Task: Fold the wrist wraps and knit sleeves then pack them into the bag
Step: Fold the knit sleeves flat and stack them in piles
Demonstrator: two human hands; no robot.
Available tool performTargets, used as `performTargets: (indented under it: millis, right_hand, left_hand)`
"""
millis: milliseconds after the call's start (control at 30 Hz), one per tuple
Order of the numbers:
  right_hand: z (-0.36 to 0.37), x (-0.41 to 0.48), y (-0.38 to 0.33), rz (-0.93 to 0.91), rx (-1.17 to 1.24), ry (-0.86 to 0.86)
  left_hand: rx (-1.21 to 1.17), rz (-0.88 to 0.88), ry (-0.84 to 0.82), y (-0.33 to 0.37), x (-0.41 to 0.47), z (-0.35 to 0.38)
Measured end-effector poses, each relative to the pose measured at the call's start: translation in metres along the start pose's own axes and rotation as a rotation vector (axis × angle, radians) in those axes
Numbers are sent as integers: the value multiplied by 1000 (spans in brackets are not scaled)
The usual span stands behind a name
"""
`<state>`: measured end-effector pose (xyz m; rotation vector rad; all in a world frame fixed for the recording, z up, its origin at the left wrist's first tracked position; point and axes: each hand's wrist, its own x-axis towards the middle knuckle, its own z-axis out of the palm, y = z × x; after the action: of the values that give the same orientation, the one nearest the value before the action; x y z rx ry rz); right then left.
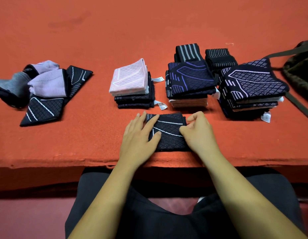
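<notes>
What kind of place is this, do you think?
Probably a garment packing workbench: a table covered in orange felt, neat stacks of folded knit sleeves, and a dark bag at the right.

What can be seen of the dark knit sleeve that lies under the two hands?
The knit sleeve is black, a knitted fabric with a fine diamond pattern of pale dots, two thin white lines across it and short white bars at its far left corner. Folded to a rough rectangle, it lies flat on the red table near the front edge. The left hand presses flat on its left side; the right hand pinches its right edge with curled fingers.
</notes>
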<state>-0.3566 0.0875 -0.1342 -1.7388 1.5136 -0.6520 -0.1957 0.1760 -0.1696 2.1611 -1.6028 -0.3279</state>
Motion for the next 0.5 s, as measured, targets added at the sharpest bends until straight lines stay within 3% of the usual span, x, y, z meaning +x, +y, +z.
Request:
performTargets:
  millis: [233,367,433,500]
  right_hand:
    - [1,6,0,31,-91,-43]
    - [-1,6,-2,32,-67,-84]
    - [-3,7,-1,69,19,-119]
    - [-4,5,0,106,114,-129]
  left_hand:
    - [-48,7,77,3,-2,2]
    - [-164,-166,88,10,5,-4]
    - [-279,-220,56,17,10,-9]
    - [-606,-197,38,22,9,-15]
